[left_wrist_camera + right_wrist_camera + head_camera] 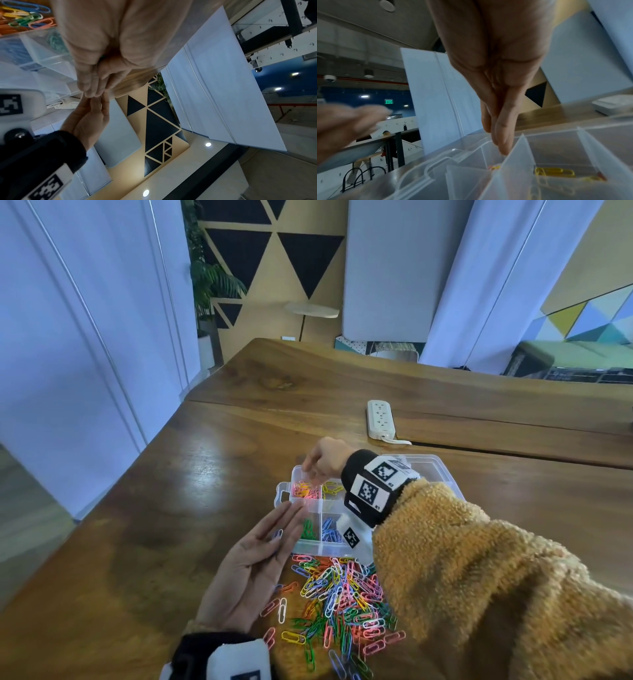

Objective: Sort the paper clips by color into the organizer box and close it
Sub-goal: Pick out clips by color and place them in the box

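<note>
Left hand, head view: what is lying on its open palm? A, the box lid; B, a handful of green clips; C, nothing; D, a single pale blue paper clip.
D: the left hand lies flat, palm up, with one paper clip on its fingers.

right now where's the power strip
In the head view the white power strip lies on the wooden table, beyond the clear organizer box and the right hand, next to the table's seam.
</note>
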